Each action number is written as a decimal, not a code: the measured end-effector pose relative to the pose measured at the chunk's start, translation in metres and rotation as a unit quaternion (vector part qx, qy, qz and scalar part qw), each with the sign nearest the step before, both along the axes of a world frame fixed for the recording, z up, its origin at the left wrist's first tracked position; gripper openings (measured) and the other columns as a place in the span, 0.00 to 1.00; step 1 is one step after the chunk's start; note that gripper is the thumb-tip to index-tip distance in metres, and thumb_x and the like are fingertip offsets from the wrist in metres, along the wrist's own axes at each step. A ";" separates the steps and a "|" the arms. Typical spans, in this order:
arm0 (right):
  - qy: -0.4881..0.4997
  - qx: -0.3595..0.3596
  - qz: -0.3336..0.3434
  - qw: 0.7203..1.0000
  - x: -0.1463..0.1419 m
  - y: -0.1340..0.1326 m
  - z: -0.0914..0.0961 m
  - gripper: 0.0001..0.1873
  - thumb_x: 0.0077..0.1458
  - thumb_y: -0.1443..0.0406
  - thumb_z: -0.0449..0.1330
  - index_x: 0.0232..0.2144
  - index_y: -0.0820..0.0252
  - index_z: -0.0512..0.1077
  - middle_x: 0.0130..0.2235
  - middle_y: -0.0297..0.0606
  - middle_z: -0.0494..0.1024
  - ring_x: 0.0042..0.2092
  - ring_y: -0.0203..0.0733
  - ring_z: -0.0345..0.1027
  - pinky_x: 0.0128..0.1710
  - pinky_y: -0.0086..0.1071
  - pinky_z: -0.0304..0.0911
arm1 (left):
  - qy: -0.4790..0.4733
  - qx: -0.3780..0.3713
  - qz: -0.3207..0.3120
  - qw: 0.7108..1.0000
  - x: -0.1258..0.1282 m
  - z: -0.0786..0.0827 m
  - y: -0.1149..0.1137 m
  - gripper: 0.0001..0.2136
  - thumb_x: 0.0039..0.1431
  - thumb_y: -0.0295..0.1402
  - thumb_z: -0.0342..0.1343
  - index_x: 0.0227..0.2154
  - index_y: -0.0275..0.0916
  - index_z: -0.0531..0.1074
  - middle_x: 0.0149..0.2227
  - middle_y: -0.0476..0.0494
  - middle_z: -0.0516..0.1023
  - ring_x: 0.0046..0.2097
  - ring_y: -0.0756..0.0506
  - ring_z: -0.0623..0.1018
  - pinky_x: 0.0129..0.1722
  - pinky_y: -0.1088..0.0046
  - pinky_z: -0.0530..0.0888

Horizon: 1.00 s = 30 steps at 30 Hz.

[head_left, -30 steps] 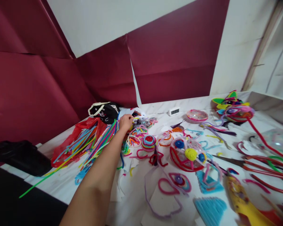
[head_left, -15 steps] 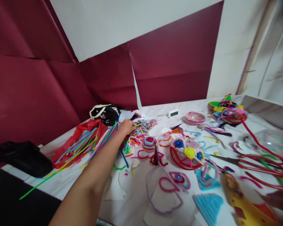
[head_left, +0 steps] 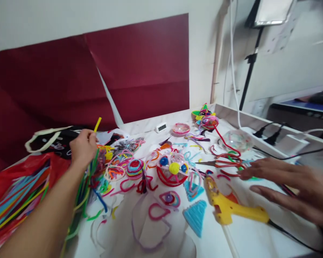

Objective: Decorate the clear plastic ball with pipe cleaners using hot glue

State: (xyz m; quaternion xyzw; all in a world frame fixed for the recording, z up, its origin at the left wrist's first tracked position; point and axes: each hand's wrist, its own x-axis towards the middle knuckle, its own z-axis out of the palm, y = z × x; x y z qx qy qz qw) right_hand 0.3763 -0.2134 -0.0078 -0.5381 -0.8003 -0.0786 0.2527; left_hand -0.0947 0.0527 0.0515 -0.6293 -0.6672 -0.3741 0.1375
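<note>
View has swung right since the earlier frame; right hand [head_left: 290,184] now comes well into view, fingers spread, no grip seen, right of glue gun [head_left: 228,210]. Left hand [head_left: 84,147], well left of gun, raised and closed on a piece. Scissors [head_left: 218,163] lie beyond gun, near right fingertips; contact cannot tell. Yellow stem [head_left: 97,124] juts up from left fist, far left of gun. Reads as piece picked, right hand free.

Slim, straight yellow pipe cleaner [head_left: 97,124], tip upward and aslant in the left hand [head_left: 83,147]
</note>
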 end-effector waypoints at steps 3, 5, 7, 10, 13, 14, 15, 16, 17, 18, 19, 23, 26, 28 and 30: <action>-0.021 -0.082 0.044 0.995 -0.003 0.026 0.020 0.14 0.61 0.62 0.53 0.47 0.46 0.73 0.45 0.33 0.80 0.45 0.38 0.76 0.45 0.28 0.71 | 0.006 0.055 -0.026 0.998 0.023 0.011 -0.011 0.08 0.60 0.35 0.50 0.40 0.43 0.71 0.30 0.54 0.77 0.33 0.52 0.74 0.39 0.79 0.68; -0.007 -0.080 0.025 0.996 -0.002 0.050 0.030 0.15 0.62 0.64 0.50 0.43 0.53 0.75 0.43 0.36 0.81 0.43 0.39 0.76 0.44 0.31 0.71 | 0.015 0.108 -0.076 0.991 0.045 0.015 -0.025 0.09 0.60 0.36 0.51 0.40 0.42 0.72 0.30 0.53 0.77 0.32 0.51 0.75 0.36 0.79 0.68; -0.002 -0.096 0.023 0.995 0.000 0.078 0.034 0.14 0.60 0.64 0.51 0.42 0.56 0.76 0.40 0.37 0.82 0.40 0.41 0.77 0.39 0.32 0.71 | 0.028 0.154 -0.146 0.977 0.067 0.018 -0.042 0.10 0.60 0.38 0.51 0.38 0.41 0.73 0.32 0.51 0.77 0.32 0.50 0.75 0.36 0.77 0.69; -0.023 -0.138 -0.013 0.990 0.001 0.121 0.033 0.13 0.59 0.66 0.54 0.43 0.61 0.75 0.36 0.39 0.82 0.36 0.40 0.76 0.36 0.31 0.70 | 0.075 0.148 -0.252 0.953 0.095 0.015 -0.063 0.09 0.61 0.37 0.51 0.36 0.41 0.74 0.34 0.49 0.77 0.34 0.48 0.75 0.37 0.75 0.70; -0.056 -0.166 -0.005 0.984 -0.006 0.164 0.024 0.10 0.59 0.68 0.56 0.40 0.62 0.75 0.39 0.39 0.81 0.38 0.39 0.75 0.39 0.31 0.69 | 0.106 0.144 -0.313 0.933 0.112 0.002 -0.071 0.08 0.63 0.34 0.50 0.36 0.40 0.74 0.35 0.48 0.77 0.36 0.48 0.76 0.40 0.74 0.70; -0.072 -0.179 -0.006 0.981 -0.010 0.177 0.020 0.08 0.60 0.66 0.57 0.39 0.62 0.75 0.39 0.39 0.80 0.39 0.39 0.74 0.41 0.34 0.69 | 0.120 0.137 -0.326 0.928 0.115 -0.005 -0.071 0.08 0.63 0.33 0.50 0.36 0.40 0.74 0.35 0.47 0.76 0.37 0.48 0.76 0.40 0.74 0.70; -0.086 -0.191 -0.012 0.978 -0.014 0.189 0.016 0.10 0.60 0.62 0.57 0.41 0.62 0.73 0.41 0.38 0.78 0.40 0.39 0.73 0.42 0.38 0.69 | 0.128 0.129 -0.338 0.924 0.117 -0.011 -0.071 0.08 0.63 0.33 0.50 0.37 0.39 0.74 0.35 0.47 0.76 0.38 0.48 0.76 0.40 0.74 0.70; -0.099 -0.201 -0.020 0.974 -0.018 0.201 0.011 0.12 0.61 0.60 0.57 0.42 0.62 0.72 0.43 0.39 0.76 0.41 0.40 0.72 0.42 0.40 0.69 | 0.130 0.123 -0.343 0.922 0.118 -0.018 -0.070 0.08 0.63 0.32 0.50 0.37 0.39 0.74 0.35 0.47 0.76 0.38 0.48 0.75 0.40 0.74 0.70; -0.111 -0.210 -0.031 0.971 -0.022 0.212 0.006 0.13 0.61 0.60 0.57 0.44 0.61 0.71 0.45 0.39 0.75 0.43 0.41 0.71 0.43 0.40 0.69 | 0.128 0.117 -0.347 0.922 0.119 -0.024 -0.068 0.08 0.63 0.31 0.50 0.37 0.38 0.74 0.36 0.46 0.76 0.38 0.48 0.76 0.41 0.74 0.70; -0.122 -0.218 -0.043 0.967 -0.026 0.223 0.002 0.14 0.61 0.59 0.57 0.46 0.60 0.70 0.47 0.40 0.74 0.44 0.41 0.71 0.43 0.41 0.69 | 0.121 0.114 -0.351 0.921 0.119 -0.030 -0.067 0.08 0.63 0.30 0.50 0.37 0.38 0.74 0.36 0.46 0.76 0.39 0.48 0.76 0.41 0.74 0.70; -0.130 -0.223 -0.056 0.965 -0.029 0.232 -0.003 0.14 0.61 0.59 0.56 0.47 0.59 0.70 0.49 0.41 0.73 0.45 0.42 0.70 0.44 0.41 0.69 | 0.113 0.112 -0.353 0.922 0.119 -0.034 -0.066 0.07 0.63 0.30 0.50 0.37 0.37 0.74 0.36 0.46 0.76 0.39 0.49 0.76 0.41 0.74 0.70; -0.149 -0.231 -0.095 0.957 -0.039 0.260 -0.018 0.17 0.61 0.59 0.57 0.50 0.59 0.68 0.51 0.42 0.72 0.47 0.43 0.69 0.45 0.43 0.68 | 0.086 0.115 -0.352 0.925 0.116 -0.046 -0.061 0.07 0.62 0.29 0.51 0.36 0.36 0.75 0.36 0.45 0.76 0.39 0.48 0.76 0.41 0.74 0.70; -0.146 -0.223 -0.114 0.957 -0.043 0.272 -0.029 0.17 0.60 0.59 0.57 0.50 0.60 0.68 0.51 0.42 0.71 0.47 0.44 0.69 0.45 0.44 0.68 | 0.076 0.122 -0.348 0.926 0.112 -0.050 -0.059 0.07 0.62 0.28 0.52 0.36 0.36 0.75 0.36 0.45 0.77 0.40 0.48 0.76 0.43 0.73 0.70; -0.139 -0.216 -0.124 0.958 -0.045 0.278 -0.037 0.17 0.61 0.59 0.57 0.50 0.59 0.68 0.51 0.42 0.71 0.47 0.44 0.69 0.45 0.44 0.68 | 0.072 0.121 -0.346 0.928 0.110 -0.051 -0.058 0.06 0.61 0.28 0.52 0.36 0.36 0.75 0.37 0.45 0.77 0.41 0.48 0.76 0.43 0.73 0.71; -0.129 -0.212 -0.133 0.959 -0.046 0.283 -0.045 0.17 0.61 0.59 0.57 0.50 0.60 0.68 0.51 0.42 0.71 0.48 0.44 0.69 0.46 0.44 0.68 | 0.068 0.120 -0.340 0.930 0.109 -0.052 -0.057 0.06 0.61 0.29 0.52 0.36 0.36 0.75 0.37 0.45 0.77 0.41 0.48 0.76 0.43 0.73 0.71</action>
